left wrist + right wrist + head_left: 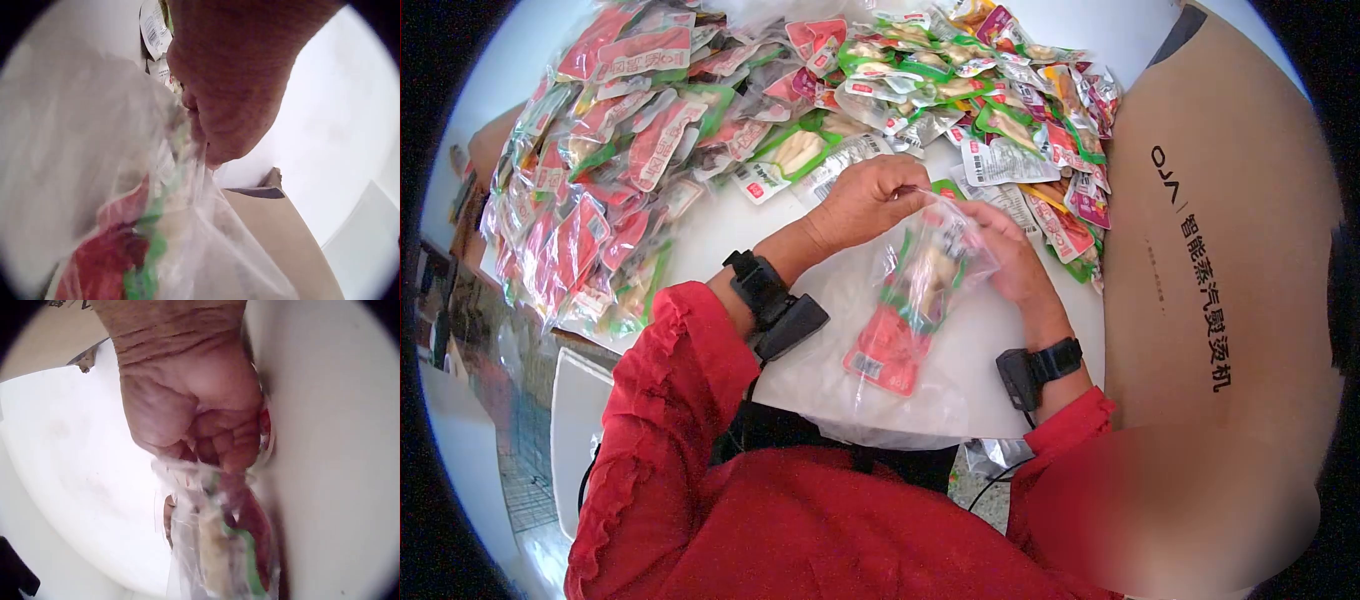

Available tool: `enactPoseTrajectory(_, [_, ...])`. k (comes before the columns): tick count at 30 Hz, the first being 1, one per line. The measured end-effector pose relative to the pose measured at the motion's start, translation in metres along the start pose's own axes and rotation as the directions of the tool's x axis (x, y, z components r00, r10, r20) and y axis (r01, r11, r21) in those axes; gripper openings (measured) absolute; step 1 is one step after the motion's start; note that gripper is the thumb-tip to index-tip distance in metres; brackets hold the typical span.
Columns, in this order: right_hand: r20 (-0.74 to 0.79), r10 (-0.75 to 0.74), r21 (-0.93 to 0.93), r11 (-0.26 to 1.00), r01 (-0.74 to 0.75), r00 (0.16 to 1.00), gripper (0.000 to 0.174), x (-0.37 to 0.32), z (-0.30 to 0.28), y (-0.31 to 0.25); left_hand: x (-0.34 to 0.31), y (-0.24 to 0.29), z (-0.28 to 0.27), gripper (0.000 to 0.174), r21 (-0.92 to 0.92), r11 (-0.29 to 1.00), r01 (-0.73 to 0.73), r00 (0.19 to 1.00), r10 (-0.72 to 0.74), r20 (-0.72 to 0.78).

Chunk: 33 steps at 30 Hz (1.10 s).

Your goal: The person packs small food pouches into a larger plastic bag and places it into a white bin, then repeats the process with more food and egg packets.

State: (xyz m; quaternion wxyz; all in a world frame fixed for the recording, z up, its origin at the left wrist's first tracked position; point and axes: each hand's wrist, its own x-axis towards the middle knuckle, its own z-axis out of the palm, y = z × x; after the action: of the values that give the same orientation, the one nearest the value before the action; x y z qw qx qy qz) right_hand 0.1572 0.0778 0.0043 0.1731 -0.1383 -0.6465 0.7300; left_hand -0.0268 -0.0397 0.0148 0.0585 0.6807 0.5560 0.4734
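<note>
A clear plastic bag (920, 285) hangs between both hands over the white table (730, 225). Inside it are snack packets, a red one (888, 352) at the bottom and a green-edged one (930, 268) above. My left hand (870, 200) pinches the bag's upper rim from the left; the left wrist view shows this hand (231, 94) gripping the clear film (187, 206). My right hand (1000, 250) grips the rim from the right; in the right wrist view its curled fingers (219, 440) hold the bag (206, 550) and a packet inside.
A big heap of red and green snack packets (650, 130) covers the table's far half. More packets (1020, 110) lie at the far right. A large brown cardboard box (1220, 250) with printed characters stands at the right. A white plastic sheet (820, 390) lies under the bag.
</note>
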Motion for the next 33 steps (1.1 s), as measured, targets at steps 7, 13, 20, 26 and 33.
enactPoseTrajectory(7, [0.267, 0.252, -0.35, 0.925, -0.15, 0.93, 0.021, -0.014, -0.002, -0.014, -0.004, -0.004, 0.01, 0.007, -0.056, 0.996, 0.063, 0.998, -0.062, 0.025])
enactPoseTrajectory(13, [-0.05, -0.498, -0.872, 0.444, 0.206, 0.866, 0.019, -0.001, -0.016, -0.022, -0.008, 0.005, 0.005, 0.015, -0.131, 0.966, 0.225, 0.945, -0.183, 0.271])
enactPoseTrajectory(20, [0.083, -0.313, -0.994, 0.043, 0.101, 0.946, 0.056, -0.008, -0.004, -0.014, -0.008, -0.002, 0.004, 0.037, -0.395, 0.835, 0.384, 0.846, -0.147, 0.513])
enactPoseTrajectory(26, [0.01, -0.271, -0.993, 0.109, 0.041, 0.963, 0.071, -0.008, 0.005, -0.018, -0.008, 0.006, 0.016, 0.037, -0.579, 0.565, 0.588, 0.809, -0.413, 0.419])
enactPoseTrajectory(33, [-0.262, -0.278, -0.562, 0.822, 0.087, 0.924, 0.054, -0.001, -0.004, -0.018, -0.011, -0.019, 0.026, 0.02, -0.326, 0.86, 0.392, 0.919, -0.354, 0.172])
